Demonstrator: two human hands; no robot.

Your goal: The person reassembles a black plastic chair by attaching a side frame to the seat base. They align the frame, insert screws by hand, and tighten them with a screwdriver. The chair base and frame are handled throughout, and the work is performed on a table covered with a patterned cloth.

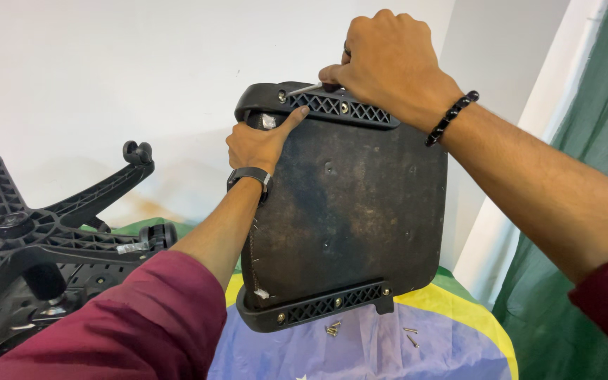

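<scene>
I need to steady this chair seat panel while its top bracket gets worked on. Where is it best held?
Probably by the upper left edge of the seat panel, coming from the left side, as the left hand does. The panel stands upright on its lower bracket, and the right hand with the metal tool occupies the top bracket.

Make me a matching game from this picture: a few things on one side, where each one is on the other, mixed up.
Things:
1. right hand
2. left hand
3. loose screws
4. black wheeled chair base

Places:
A. on the cloth below the panel
B. far left, upside down
C. top edge of the panel, holding a metal tool
D. panel's upper left side

Pairs: 1-C, 2-D, 3-A, 4-B
</scene>
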